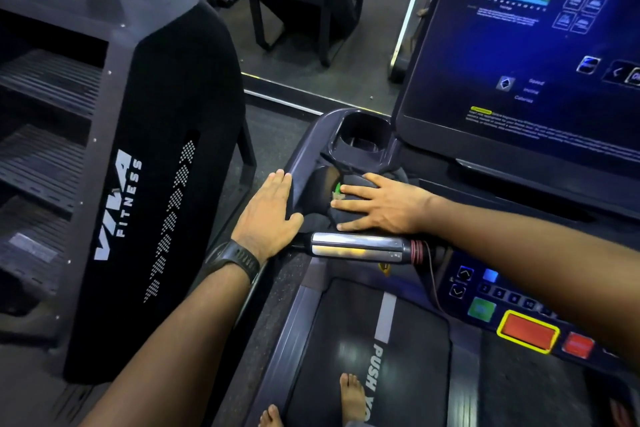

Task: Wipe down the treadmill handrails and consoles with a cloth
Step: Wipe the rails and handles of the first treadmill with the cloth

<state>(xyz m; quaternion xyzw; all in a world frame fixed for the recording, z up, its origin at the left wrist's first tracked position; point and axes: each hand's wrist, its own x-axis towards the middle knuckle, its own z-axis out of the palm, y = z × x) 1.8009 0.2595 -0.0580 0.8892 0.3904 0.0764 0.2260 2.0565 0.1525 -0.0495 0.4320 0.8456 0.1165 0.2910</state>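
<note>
Two bare feet (351, 395) stand on the treadmill belt (408, 374), at the bottom edge of the view. Just above them to the right is the key panel (498, 295), with a red stop button (528, 334) ringed in yellow. Above the belt runs a chrome grip bar (356, 246) with a red cord (417, 250) wound round its right end.

Just beyond the bar, the left hand (268, 215), with a watch (239, 258) on its wrist, lies flat with straight fingers on the console's left edge and holds nothing. The right hand (377, 206) is also flat, its fingers (349, 189) spread and pressing down on a dark cloth (318, 218). The cloth seems to be bunched in the console's left tray, though it blends into the dark plastic and only a small green tag marks it clearly.

Farther back are the cup holder (360, 135) and the lit touchscreen (536, 45). A stair machine (138, 184) marked VIVA FITNESS stands to the left.

The wiping looks to be partway through, working on the left tray. No surface shows clearly whether it has been wiped, so I would count the grip bar, key panel, screen and handrails as possibly still to do.
</note>
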